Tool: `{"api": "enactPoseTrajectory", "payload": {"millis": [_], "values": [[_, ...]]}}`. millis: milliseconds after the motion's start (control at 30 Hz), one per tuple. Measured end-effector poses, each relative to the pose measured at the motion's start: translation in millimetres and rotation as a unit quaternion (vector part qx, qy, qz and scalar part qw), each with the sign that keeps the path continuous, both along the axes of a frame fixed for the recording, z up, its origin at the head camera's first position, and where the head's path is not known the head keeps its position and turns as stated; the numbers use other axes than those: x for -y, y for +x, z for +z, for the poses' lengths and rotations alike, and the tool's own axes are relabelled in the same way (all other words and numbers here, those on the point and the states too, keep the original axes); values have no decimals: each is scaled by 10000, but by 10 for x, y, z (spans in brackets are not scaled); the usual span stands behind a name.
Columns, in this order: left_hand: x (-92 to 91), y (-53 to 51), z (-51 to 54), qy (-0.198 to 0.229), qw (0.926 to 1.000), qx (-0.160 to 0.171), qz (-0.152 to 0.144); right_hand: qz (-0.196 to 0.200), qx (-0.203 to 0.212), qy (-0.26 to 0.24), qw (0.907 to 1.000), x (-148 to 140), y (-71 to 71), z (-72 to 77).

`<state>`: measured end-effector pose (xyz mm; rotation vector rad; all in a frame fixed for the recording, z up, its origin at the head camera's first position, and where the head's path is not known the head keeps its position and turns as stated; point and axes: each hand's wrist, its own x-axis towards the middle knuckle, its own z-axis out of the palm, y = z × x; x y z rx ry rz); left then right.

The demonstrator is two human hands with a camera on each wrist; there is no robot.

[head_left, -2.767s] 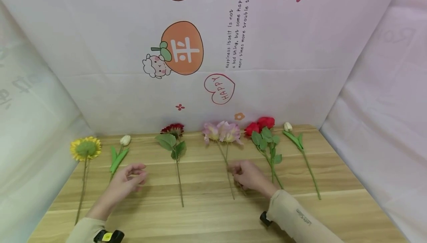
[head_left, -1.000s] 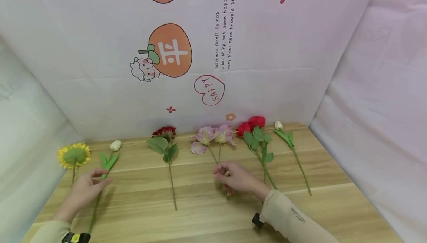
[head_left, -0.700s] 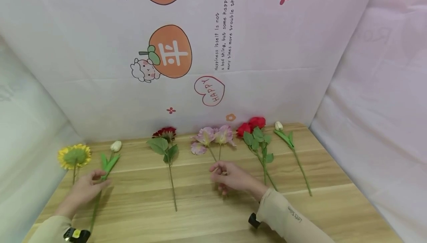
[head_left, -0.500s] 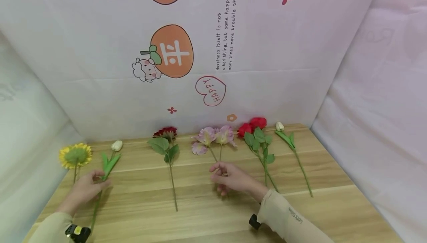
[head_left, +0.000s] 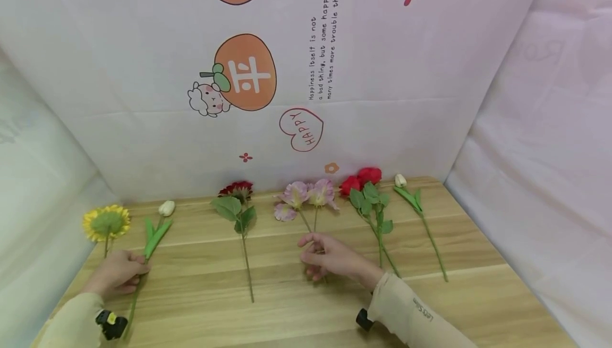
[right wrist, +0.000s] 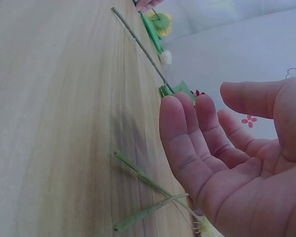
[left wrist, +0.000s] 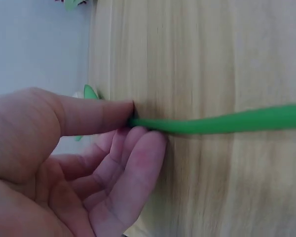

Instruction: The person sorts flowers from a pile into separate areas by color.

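Observation:
On the left, my left hand (head_left: 117,272) pinches the green stem of a white tulip (head_left: 166,208) just below its leaves. The left wrist view has the thumb and fingers of that hand meeting on the stem (left wrist: 217,123). My right hand (head_left: 330,255) hovers over the stems of the pale purple flowers (head_left: 294,195), its fingers loosely bent with nothing between them. Two crossed green stems (right wrist: 150,182) lie beside and below it in the right wrist view. A dark red flower (head_left: 237,191) lies on the table between the hands.
A yellow sunflower (head_left: 107,223) lies at the far left, close to my left hand. Red roses (head_left: 369,176) and a second white tulip (head_left: 400,180) lie to the right. White cloth (head_left: 382,61) stands behind the wooden table (head_left: 205,305) and along both sides.
My left hand has moved left from beside the tulip and now pinches its stem. The right hand has come slightly left off the purple flowers' stems, which now lie spread more to the left.

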<state>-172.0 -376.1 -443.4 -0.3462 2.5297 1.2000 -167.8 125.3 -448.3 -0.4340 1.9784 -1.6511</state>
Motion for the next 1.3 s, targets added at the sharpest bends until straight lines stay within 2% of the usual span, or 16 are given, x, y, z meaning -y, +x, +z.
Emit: {"api": "enactPoseTrajectory", "payload": {"millis": [200,433,767,933,1300], "values": [[25,-37,-43,70,9997,190,135,-1,35,-11,10000,10,2,-25],[2,-26,-54,122,9998,44,157,16,70,-40,10000,28,13,-59],[-28,4,-46,-83,9997,69,212,133,181,-81,9997,85,24,-49],[-42,-17,-37,-145,9996,50,226,130,265,-150,9995,87,47,-35],[-21,-2,-60,-287,9995,-39,80,215,387,-199,9988,93,52,-55]]}}
